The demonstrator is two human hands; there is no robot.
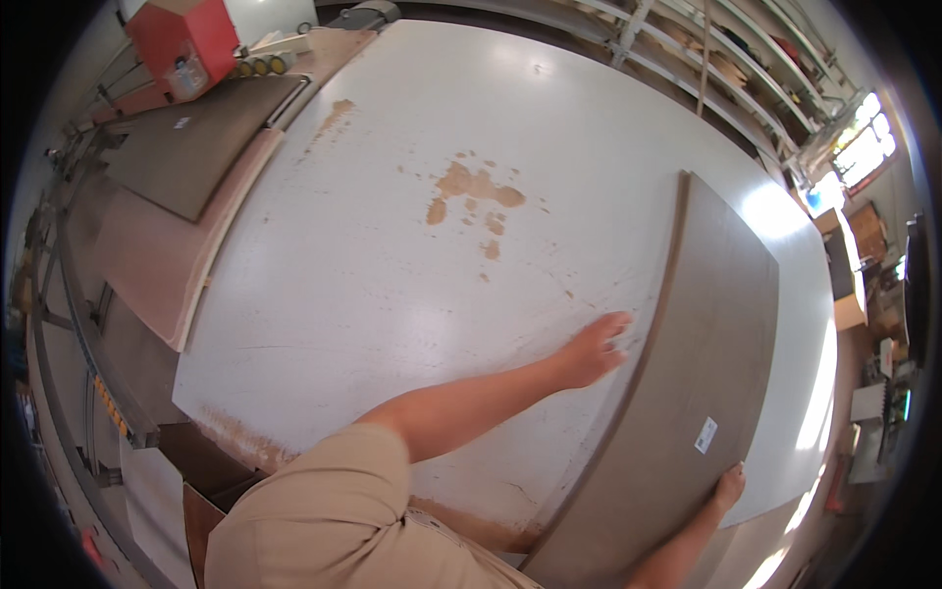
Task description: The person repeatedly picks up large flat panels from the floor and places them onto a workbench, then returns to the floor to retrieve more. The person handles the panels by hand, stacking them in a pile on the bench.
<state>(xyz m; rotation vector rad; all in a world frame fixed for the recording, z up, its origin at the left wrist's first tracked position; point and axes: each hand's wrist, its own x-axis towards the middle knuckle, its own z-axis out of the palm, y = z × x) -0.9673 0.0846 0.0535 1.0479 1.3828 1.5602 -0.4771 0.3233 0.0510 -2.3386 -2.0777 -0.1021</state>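
A long grey-brown panel [677,363] with a small white label [706,435] lies lengthwise over the right part of a large white worktable [373,255]. My left hand [592,351] reaches across the white surface, just left of the panel's long edge. Its fingers are slightly bent and apart, with nothing in them. At the panel's right edge, low in view, my right hand [729,485] grips the board; its fingers are partly hidden. The panel's near end runs down to the bottom of the picture, close to my body.
Worn brown patches [476,191] mark the tabletop. On the left, another brown panel [201,147] rests on a pinkish board [162,265], near a red box-shaped housing [183,44]. Metal shelving [677,59] stands behind the table. Cardboard boxes [849,265] are at the right.
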